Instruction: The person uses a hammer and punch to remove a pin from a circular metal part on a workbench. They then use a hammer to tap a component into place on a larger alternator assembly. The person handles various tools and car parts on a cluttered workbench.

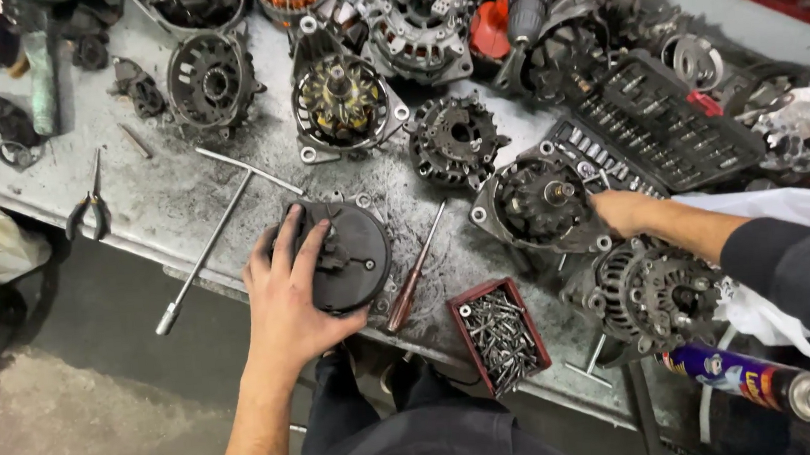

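A grimy grey workbench (181, 192) lies under me, crowded with alternator parts, a socket set (652, 126) and a red tray of screws (498, 334). My left hand (285, 299) spreads its fingers over the black, round alternator (349, 256) at the bench's near edge, gripping its rim, with a screwdriver (415, 273) just beside it. My right hand (623, 210) reaches to the open housing (538, 203) by the socket set; its fingertips are hidden, so I cannot tell their grip.

The left hand (285, 295) grips a black alternator housing (345, 256) at the bench edge (screwdriver (416, 270) just beside it); the right hand (620, 210) touches another alternator (538, 203).
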